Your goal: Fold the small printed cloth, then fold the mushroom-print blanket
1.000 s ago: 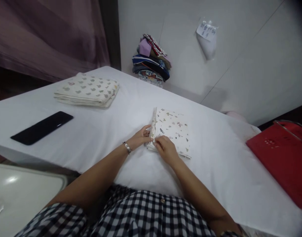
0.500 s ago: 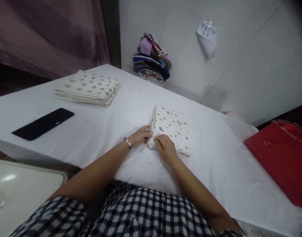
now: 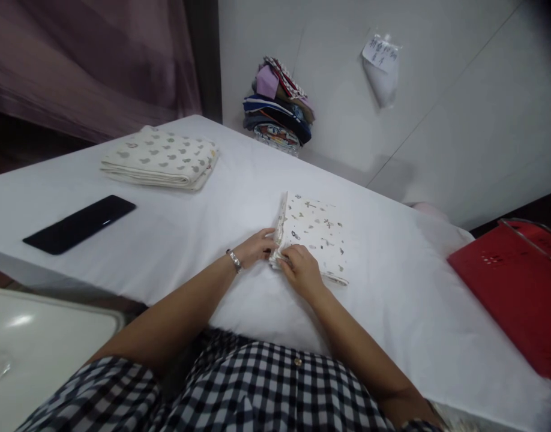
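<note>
A white cloth point(image 3: 318, 228) with small brown and grey prints lies folded in a flat, layered square on the table in front of me. At its near left corner my left hand point(image 3: 256, 247) has its fingers against the stacked edges, gripping them from the side. My right hand point(image 3: 303, 269) pinches the layers at that same corner, thumb and fingers closed on them. The hands nearly meet there, and the exact fingertip contact is partly hidden.
The white-covered table point(image 3: 392, 288) carries another folded printed cloth point(image 3: 161, 157) at far left and a black phone point(image 3: 80, 224) nearer me. A red basket point(image 3: 514, 288) stands at right. Beyond the table are a pile of folded clothes point(image 3: 279, 108) and a labelled plastic bag point(image 3: 382, 72).
My right thumb and fingers have shifted slightly at the cloth's near left corner. My left hand stays almost where it was, and the view has tilted very slightly.
</note>
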`<state>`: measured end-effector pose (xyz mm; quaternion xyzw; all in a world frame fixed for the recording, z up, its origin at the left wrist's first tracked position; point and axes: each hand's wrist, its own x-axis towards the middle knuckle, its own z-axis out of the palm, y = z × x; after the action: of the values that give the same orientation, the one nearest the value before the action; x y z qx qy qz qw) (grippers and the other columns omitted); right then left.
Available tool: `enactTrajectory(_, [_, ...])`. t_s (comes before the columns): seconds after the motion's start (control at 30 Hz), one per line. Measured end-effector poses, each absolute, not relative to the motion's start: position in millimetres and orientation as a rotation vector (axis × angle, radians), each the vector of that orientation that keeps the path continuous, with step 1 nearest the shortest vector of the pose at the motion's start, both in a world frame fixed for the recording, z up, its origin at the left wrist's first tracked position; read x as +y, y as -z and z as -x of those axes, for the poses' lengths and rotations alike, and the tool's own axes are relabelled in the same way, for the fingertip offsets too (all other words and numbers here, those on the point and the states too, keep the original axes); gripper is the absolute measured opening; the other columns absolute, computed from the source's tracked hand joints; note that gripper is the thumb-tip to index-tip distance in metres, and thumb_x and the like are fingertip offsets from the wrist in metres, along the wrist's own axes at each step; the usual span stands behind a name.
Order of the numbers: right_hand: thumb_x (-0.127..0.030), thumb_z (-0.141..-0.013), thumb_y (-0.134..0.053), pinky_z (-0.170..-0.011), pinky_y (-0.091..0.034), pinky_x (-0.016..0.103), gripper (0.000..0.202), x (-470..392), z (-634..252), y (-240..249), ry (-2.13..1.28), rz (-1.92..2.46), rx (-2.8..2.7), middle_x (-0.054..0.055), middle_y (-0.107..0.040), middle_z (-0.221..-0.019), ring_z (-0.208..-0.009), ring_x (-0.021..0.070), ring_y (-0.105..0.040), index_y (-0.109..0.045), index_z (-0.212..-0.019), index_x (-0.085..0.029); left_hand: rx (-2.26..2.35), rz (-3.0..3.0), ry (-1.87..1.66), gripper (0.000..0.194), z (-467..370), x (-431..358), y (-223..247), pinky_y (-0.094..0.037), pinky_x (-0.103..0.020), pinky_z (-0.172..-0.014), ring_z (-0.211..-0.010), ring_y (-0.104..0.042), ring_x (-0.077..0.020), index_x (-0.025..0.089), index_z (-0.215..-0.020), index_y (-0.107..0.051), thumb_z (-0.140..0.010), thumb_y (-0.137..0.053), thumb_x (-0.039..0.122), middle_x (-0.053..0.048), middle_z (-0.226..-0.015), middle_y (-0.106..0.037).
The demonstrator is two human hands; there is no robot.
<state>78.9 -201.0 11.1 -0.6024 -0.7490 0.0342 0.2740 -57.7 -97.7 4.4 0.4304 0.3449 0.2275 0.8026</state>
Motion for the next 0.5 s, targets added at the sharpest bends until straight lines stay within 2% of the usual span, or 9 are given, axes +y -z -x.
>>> enactTrajectory(0.13, [-0.028,-0.087,-0.045,-0.077,-0.041,0.031,0.015,-200.9,-80.0,-8.9,-0.184,1.592,-1.917,0.006,-0.058,-0.088,-0.086,0.0182,-0.050,-0.057,-0.090,-0.020,0.743,-0.930,-0.486,0.071,57.9,-97.5,-4.7,-0.042,-0.029,-0.065,-0.075,-0.056,-0.0158,0.017,-0.121,-0.040,-0.057,-0.070,0.018,-0.005,-0.090,-0.060])
enactTrajectory(0.33, [-0.034,-0.084,-0.049,-0.057,-0.040,0.023,0.018,-198.7,-84.9,-5.9,-0.548,1.520,-1.402,-0.001,-0.053,-0.069,-0.062,0.0120,-0.048,-0.057,-0.078,-0.019,0.731,-0.909,-0.487,0.070,57.9,-98.0,-7.4,-0.043,-0.029,-0.066,-0.079,-0.057,-0.0164,0.017,-0.120,-0.041,-0.057,-0.070,0.017,-0.008,-0.100,-0.059])
enactTrajectory(0.5, [-0.034,-0.084,-0.048,-0.059,-0.041,0.024,0.019,-199.4,-80.5,-8.0,-0.455,1.487,-1.407,0.000,-0.053,-0.072,-0.065,0.0125,-0.049,-0.057,-0.076,-0.019,0.749,-0.923,-0.478,0.071,57.4,-97.2,-6.3,-0.044,-0.029,-0.065,-0.078,-0.057,-0.0162,0.016,-0.123,-0.039,-0.058,-0.068,0.014,-0.007,-0.097,-0.060])
